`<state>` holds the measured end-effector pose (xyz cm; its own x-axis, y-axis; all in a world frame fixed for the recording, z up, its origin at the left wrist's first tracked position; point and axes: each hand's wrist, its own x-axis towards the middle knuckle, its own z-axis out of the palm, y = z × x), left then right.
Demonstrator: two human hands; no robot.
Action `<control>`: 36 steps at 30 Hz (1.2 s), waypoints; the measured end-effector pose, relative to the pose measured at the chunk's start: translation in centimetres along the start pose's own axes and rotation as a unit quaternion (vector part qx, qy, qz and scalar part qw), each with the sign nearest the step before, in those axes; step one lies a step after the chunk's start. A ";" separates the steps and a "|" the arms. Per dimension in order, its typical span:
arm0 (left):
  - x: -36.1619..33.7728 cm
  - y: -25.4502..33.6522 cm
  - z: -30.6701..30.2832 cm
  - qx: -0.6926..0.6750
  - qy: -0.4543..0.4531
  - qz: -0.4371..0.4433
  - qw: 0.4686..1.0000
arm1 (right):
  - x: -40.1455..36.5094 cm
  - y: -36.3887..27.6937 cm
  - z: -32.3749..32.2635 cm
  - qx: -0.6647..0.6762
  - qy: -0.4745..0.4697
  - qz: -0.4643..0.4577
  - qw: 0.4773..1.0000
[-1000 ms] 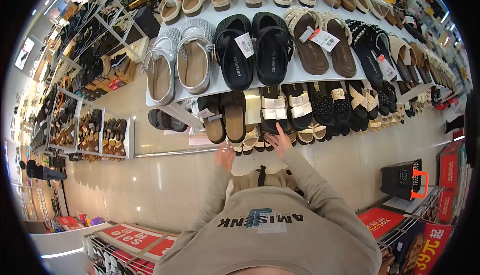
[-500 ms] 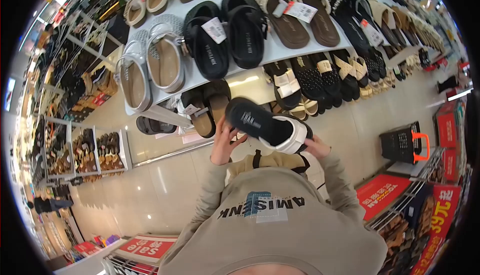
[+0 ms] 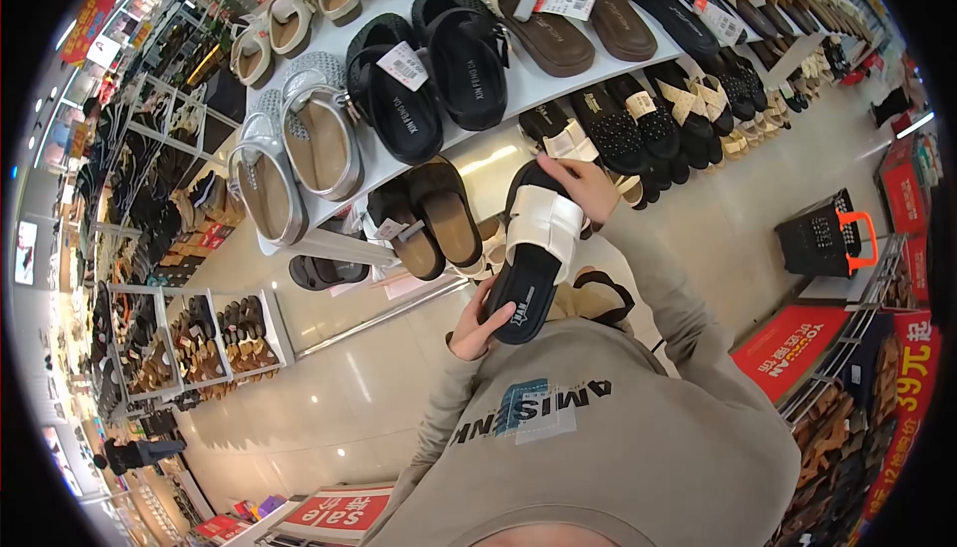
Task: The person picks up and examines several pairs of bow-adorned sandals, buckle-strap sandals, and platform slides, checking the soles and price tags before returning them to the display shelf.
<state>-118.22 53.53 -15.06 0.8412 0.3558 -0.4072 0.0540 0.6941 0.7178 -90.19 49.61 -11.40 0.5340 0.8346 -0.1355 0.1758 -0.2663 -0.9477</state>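
Note:
A slide sandal point(image 3: 541, 220) with a black sole and a wide white strap is held in front of my chest, its toe pointing up and away. My left hand point(image 3: 477, 326) grips the heel end, thumb lying on the printed insole. At the toe end, my right hand point(image 3: 586, 191) is closed on the side edge, with its thumb near the tip. Just beyond, on the lower shelf, sit dark slippers with brown insoles point(image 3: 447, 210). Black sandals point(image 3: 401, 99) with a white tag stand on the upper shelf above.
The white display shelf point(image 3: 299, 238) carries rows of sandals ahead. A black basket with an orange handle point(image 3: 822, 233) stands at right. Red sale signs point(image 3: 793, 348) top racks at right and near left point(image 3: 339, 512). A low shoe rack point(image 3: 224, 333) and a person point(image 3: 140, 455) are farther left.
The sandal has turned from lying crosswise to pointing away from me. My right hand has moved up to the toe end, and my left hand is lower, at the heel.

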 end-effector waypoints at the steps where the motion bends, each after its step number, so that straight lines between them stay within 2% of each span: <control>1: -0.2 0.3 0.3 0.016 0.020 0.013 1.000 | 1.0 0.7 0.4 -0.010 0.022 -0.017 1.000; 3: 0.3 0.1 0.2 0.083 0.075 0.043 0.993 | 1.5 -0.4 0.9 -0.059 0.015 -0.040 0.997; 5: 0.7 -0.7 -0.4 0.094 0.085 0.063 0.990 | 1.5 -1.6 1.4 -0.124 0.028 -0.083 0.988; 10: -0.1 -0.8 0.0 0.125 0.099 0.092 0.983 | 3.3 0.1 1.9 -0.094 -0.051 -0.069 0.992; 12: 0.1 -0.8 0.3 0.046 0.108 0.061 0.991 | 5.1 2.5 2.2 -0.072 -0.073 -0.061 0.993; 13: 0.2 -0.7 0.5 0.046 0.106 0.064 0.991 | 6.5 4.1 2.3 -0.025 -0.143 0.070 0.987; 14: 0.4 -0.5 0.7 -0.066 0.079 0.009 0.995 | 7.3 4.8 2.2 0.023 -0.209 0.199 0.957; 15: 0.6 -0.3 0.8 -0.175 0.049 -0.047 0.982 | 6.7 3.1 2.0 0.003 -0.227 0.238 0.944; 20: 2.4 -1.5 0.4 -0.181 0.033 -0.069 0.981 | 8.0 10.8 3.3 0.195 -0.159 0.272 0.929; 21: 2.6 -1.6 0.6 -0.189 0.038 -0.063 0.979 | 6.0 9.2 2.1 0.197 -0.183 0.267 0.925; 22: 2.8 -1.8 0.7 -0.198 0.044 -0.057 0.978 | 4.4 8.9 2.1 0.232 -0.161 0.261 0.923; 24: 3.5 -2.6 -0.2 -0.206 0.024 -0.063 0.976 | 3.1 13.0 1.5 0.203 -0.195 0.292 0.914; 27: 4.6 -2.9 -0.6 -0.209 0.059 -0.031 0.976 | -0.2 13.6 0.8 0.284 -0.179 0.375 0.864; 28: 4.8 -2.9 -0.6 -0.203 0.074 -0.022 0.976 | -0.3 14.2 0.6 0.284 -0.178 0.374 0.865; 31: 5.5 -3.1 -0.4 -0.192 0.084 -0.020 0.978 | -0.5 15.1 -0.1 0.392 0.003 0.326 0.861; 34: 7.6 -4.5 -1.8 -0.162 0.091 -0.025 0.982 | 1.1 16.6 -0.3 0.393 0.012 0.290 0.873; 36: 8.8 -4.8 -1.9 -0.120 0.126 -0.038 0.984 | 1.6 17.1 0.2 0.375 0.059 0.298 0.876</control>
<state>-112.06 54.52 -23.18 0.6783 0.4205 -0.6026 -0.0429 0.8414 0.5388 -86.48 46.47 -27.87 0.4351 0.5873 -0.6825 -0.7330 -0.2092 -0.6473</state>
